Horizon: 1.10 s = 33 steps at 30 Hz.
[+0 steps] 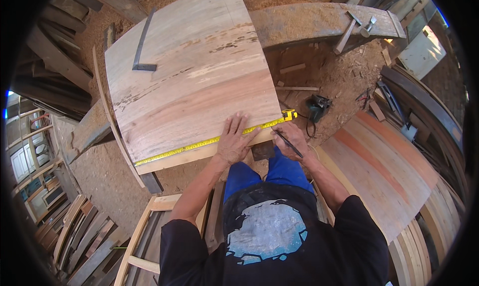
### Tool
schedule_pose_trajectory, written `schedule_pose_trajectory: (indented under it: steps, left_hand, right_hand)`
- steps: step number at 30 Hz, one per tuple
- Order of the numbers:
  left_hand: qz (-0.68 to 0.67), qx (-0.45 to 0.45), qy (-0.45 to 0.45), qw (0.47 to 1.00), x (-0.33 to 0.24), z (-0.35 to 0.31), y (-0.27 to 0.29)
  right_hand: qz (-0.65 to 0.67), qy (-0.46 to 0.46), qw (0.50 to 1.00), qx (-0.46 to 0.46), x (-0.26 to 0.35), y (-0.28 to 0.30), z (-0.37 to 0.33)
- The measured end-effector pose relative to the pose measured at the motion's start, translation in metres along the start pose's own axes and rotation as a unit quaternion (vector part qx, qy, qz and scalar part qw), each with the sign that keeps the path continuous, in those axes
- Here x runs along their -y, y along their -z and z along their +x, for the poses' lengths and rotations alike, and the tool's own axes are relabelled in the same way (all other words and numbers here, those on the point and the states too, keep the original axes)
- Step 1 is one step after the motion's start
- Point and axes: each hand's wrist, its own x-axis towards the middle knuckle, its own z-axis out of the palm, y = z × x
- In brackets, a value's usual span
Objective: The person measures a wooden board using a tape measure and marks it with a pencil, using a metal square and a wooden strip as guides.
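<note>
A wide plywood sheet (199, 71) lies in front of me, its near edge bordered by a pale wooden strip (184, 158). Along that edge stretches a yellow tape measure (199, 144), its case resting at the right corner. My left hand (234, 139) is laid flat over the tape and the sheet, fingers spread. In my right hand (292, 140) is a dark, slim pencil (288, 143), gripped close to the tape's case, with its tip by the sheet's edge. A metal try square (143, 49) rests on the sheet's far left part.
A hammer (345, 35) and another metal-headed tool (369, 26) lie on the thick beam (309, 21) at the back. A dark power tool (318, 108) sits on the sawdust-strewn ground. Another plywood sheet (384, 161) is to my right, a wooden frame (137, 231) at lower left.
</note>
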Motion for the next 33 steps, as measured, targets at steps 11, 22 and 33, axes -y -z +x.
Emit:
schedule_pose_trajectory:
  steps: [11,22,33]
  left_hand:
    - [0.004,0.000,0.011,1.000,-0.002,0.002,0.000]
    - [0.005,-0.005,0.013,1.000,-0.002,0.000,-0.001]
    - [-0.005,-0.007,0.014,1.000,-0.002,0.001,-0.003]
  right_hand:
    - [-0.037,0.011,0.999,-0.020,-0.013,-0.018,0.001]
    - [-0.041,0.011,0.999,-0.016,-0.010,-0.019,0.003]
    - [-0.049,0.004,0.999,-0.016,-0.009,-0.020,0.004]
